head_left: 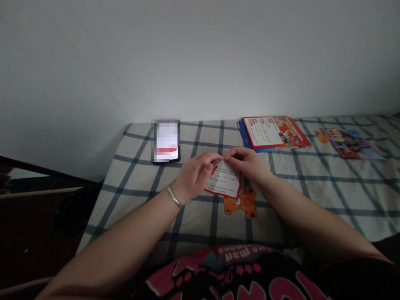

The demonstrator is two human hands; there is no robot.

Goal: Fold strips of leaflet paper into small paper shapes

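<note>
A white sheet of paper (pixel 225 180) with a red border and printed lines lies in front of me, its far end folded to a point. My left hand (pixel 196 173), with a silver bangle at the wrist, pinches the paper near that tip. From the other side my right hand (pixel 246 161) pinches the same tip between thumb and fingers. The two hands almost meet there. Part of the sheet's left side is hidden behind my left hand.
A phone (pixel 167 139) with a lit, blurred screen lies at the back left. Back right is a stack of printed sheets (pixel 275 133), with a colourful booklet (pixel 353 143) farther right. The checked cloth (pixel 137 179) meets a white wall (pixel 200 62).
</note>
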